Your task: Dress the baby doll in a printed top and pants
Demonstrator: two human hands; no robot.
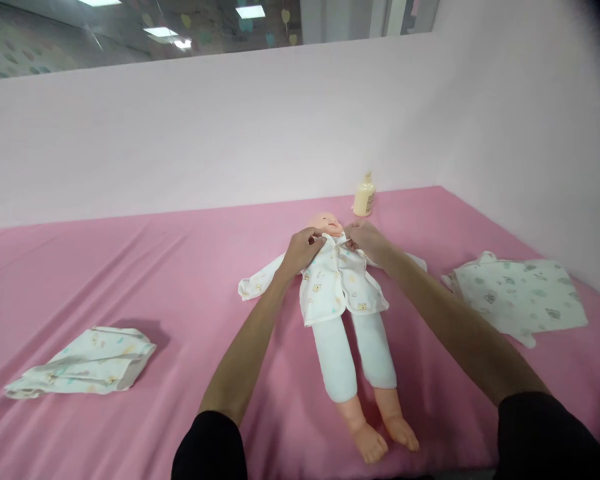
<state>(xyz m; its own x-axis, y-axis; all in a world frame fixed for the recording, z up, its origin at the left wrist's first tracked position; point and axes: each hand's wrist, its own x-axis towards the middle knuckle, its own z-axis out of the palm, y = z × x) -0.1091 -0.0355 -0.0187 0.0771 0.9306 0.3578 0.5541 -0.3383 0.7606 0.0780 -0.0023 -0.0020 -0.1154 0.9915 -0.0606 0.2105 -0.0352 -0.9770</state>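
Observation:
A baby doll point(325, 223) lies on its back with its feet toward me. It wears a white printed baby jacket point(323, 287) over its white legs, and the jacket's sleeves spread out to both sides. At the collar, my left hand point(303, 250) pinches the jacket's edge on the left. My right hand point(365, 240) has its fingers closed on the collar on the right, close to the doll's chin. The two jacket fronts meet near the neck and part lower down. My fingers partly hide the neckline.
A cream pump bottle point(364, 199) stands behind the doll's head. One folded printed garment point(87, 363) lies at the left, and another printed cloth point(520, 293) at the right. Everything rests on a pink sheet point(190, 267), with a pale wall point(205, 133) behind.

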